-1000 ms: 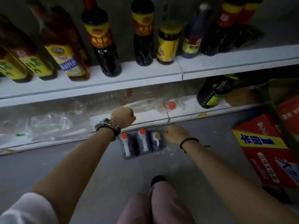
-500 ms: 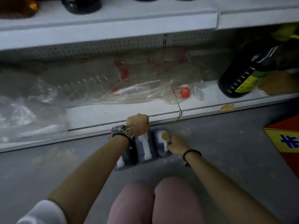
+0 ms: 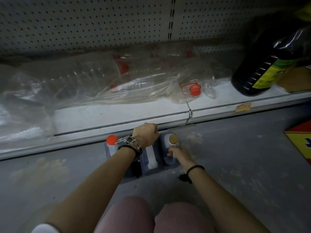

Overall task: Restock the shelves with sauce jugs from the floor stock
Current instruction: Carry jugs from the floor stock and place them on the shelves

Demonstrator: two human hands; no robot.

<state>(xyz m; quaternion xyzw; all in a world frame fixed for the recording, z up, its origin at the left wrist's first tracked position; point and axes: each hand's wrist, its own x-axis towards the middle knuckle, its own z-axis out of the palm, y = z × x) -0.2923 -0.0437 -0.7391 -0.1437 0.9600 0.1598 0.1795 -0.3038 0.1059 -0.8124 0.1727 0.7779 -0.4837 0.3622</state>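
Three dark sauce jugs stand in a row on the grey floor against the bottom shelf's front edge. The left jug [image 3: 111, 147] has a red cap. The middle jug [image 3: 150, 158] shows its white handle, and my left hand [image 3: 146, 134] is curled in a fist over its top, hiding its cap. The right jug [image 3: 170, 143] has a gold cap, and my right hand [image 3: 178, 154] grips its handle. The white bottom shelf [image 3: 117, 115] has bare room along its front just above the jugs.
Clear plastic wrap with empty bottles [image 3: 101, 81] fills the shelf's back and left. A big dark jug with a yellow label [image 3: 262, 64] lies at the shelf's right. A red and yellow carton [image 3: 301, 142] sits on the floor at right. My knees are below.
The view dropped and came closer to the bottom shelf. My left hand came down over the middle jug's top and my right hand closed round the gold-capped jug's handle.
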